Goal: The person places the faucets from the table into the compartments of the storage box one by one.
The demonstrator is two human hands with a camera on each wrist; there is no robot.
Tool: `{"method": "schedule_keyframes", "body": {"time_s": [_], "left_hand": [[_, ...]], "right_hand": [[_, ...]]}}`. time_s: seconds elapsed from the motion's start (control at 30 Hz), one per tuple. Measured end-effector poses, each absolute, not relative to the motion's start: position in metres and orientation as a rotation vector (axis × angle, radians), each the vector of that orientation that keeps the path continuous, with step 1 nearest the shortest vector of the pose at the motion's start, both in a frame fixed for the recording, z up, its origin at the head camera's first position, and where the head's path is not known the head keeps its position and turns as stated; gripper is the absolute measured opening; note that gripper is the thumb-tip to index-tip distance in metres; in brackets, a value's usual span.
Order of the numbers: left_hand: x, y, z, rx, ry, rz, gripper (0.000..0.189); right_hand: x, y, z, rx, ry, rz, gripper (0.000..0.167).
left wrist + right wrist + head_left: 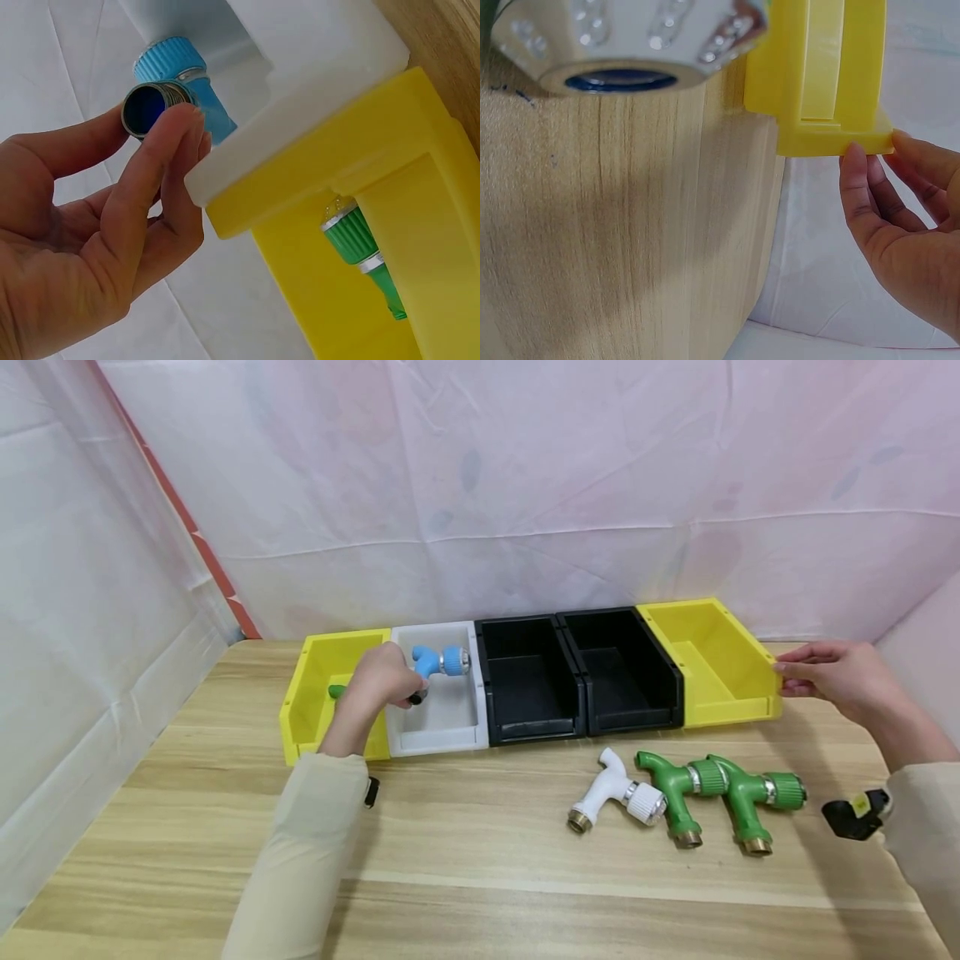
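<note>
A blue tap (427, 661) is pinched by its threaded end in my left hand (381, 678), over the white bin (438, 742). The left wrist view shows the open threaded end (154, 109) between thumb and fingers, with the tap's blue ribbed knob (171, 60) beyond it. At the row's far right, my right hand (843, 681) pinches the outer edge of a yellow bin (731, 712). Seen from the right wrist, thumb and fingertips are at the rim of that yellow bin (832, 142).
Two black bins (536, 729) stand between the white and right yellow bins. A green tap (352, 236) lies in the left yellow bin (296, 710). On the wooden table (480, 877) lie a white tap (611, 789) and two green taps, one left (675, 785), one right (742, 797).
</note>
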State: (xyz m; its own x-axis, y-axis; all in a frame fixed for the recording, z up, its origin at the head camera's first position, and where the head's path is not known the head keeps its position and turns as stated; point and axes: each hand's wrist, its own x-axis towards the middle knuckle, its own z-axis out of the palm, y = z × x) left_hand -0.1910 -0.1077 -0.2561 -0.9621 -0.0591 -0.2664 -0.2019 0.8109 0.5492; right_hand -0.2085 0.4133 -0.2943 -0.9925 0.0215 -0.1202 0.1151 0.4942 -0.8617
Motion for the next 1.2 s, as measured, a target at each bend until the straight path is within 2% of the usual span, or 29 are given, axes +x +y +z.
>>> {"method": "schedule_keyframes", "body": {"time_s": [0.53,0.93,1.2], "left_hand": [[-0.1914,-0.1008,-0.2625,-0.204,2.883,0.774,0.016],[-0.1903,-0.1017,-0.2649,-0.232,2.925,0.785,0.022],[-0.1871,-0.1010,-0.2609,-0.213,2.929,0.779,0.019]], "right_hand": [[-0.2075,0.4129,-0.2947,0.123,2.661,-1.498,0.027],[-0.2075,0.4136,-0.2953,0.132,2.685,-1.460,0.021],[-0.2071,0.4126,-0.2943,0.142,2.663,-1.484,0.029]]}}
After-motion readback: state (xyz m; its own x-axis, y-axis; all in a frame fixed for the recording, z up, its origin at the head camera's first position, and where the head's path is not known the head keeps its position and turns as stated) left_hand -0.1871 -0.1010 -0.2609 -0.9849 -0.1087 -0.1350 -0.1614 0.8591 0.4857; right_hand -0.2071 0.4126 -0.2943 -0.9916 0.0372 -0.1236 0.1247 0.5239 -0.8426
